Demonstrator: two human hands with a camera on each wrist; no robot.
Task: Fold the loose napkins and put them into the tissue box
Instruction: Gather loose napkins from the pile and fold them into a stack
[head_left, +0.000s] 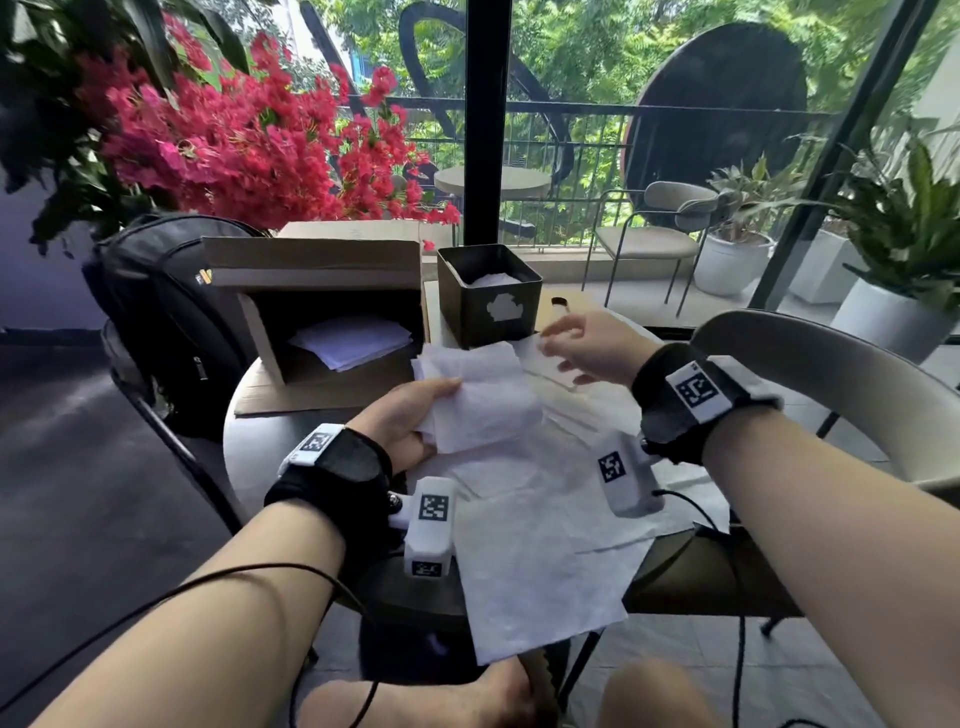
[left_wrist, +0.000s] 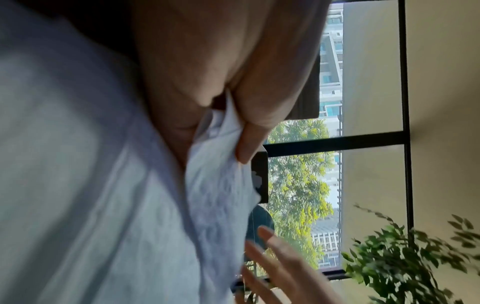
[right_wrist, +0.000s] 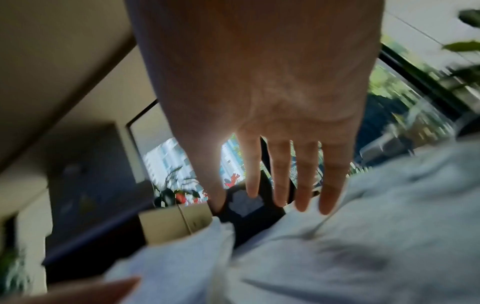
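Observation:
A dark square tissue box (head_left: 488, 293) with a white cloud mark stands at the back of the small round table (head_left: 244, 431), with white paper inside. My left hand (head_left: 410, 415) pinches a folded white napkin (head_left: 483, 400) between thumb and fingers; the left wrist view shows the thumb pressing the napkin (left_wrist: 221, 185). My right hand (head_left: 576, 348) hovers flat with straight fingers (right_wrist: 280, 181) just right of the box, over another small napkin (head_left: 550, 364). Several loose napkins (head_left: 540, 551) lie spread over the table's near side.
An open cardboard box (head_left: 322, 312) with white sheets inside lies on its side left of the tissue box. A black backpack (head_left: 161, 312) sits on a chair at the left. A beige chair (head_left: 841, 379) stands at the right. Red flowers (head_left: 234, 135) rise behind.

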